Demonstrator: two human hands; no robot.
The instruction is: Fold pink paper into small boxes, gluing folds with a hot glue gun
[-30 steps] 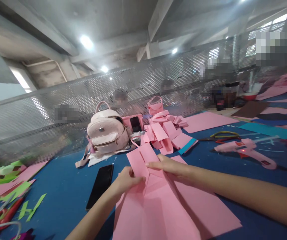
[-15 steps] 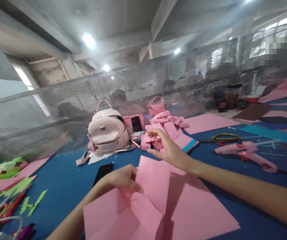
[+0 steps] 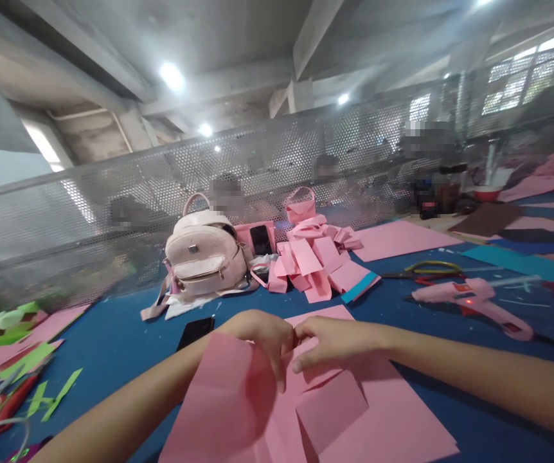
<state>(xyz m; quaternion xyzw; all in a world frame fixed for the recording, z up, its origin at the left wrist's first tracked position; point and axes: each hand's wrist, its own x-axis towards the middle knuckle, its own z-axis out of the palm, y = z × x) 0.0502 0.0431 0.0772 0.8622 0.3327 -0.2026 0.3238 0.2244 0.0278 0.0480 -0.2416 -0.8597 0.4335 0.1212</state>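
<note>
A large pink paper sheet (image 3: 378,424) lies on the blue table (image 3: 113,347) in front of me, with creases and raised flaps. My left hand (image 3: 262,334) grips the sheet's left flap (image 3: 219,399), fingers curled over its top edge. My right hand (image 3: 335,341) meets it at the middle, fingers pressed down on a fold of the same sheet. A small folded panel (image 3: 330,408) sticks up below my right hand.
A black phone (image 3: 194,331) lies just beyond my left hand. Farther back stand a pale pink backpack (image 3: 204,254) and a pile of folded pink paper pieces (image 3: 315,257). A pink glue gun (image 3: 470,299) and scissors (image 3: 431,267) lie right. Green scraps (image 3: 11,360) lie left. A mesh partition (image 3: 113,212) borders the table.
My right hand came back from its reach toward the pink pile and landed on the sheet beside my left hand. The left flap has been lifted and folded inward.
</note>
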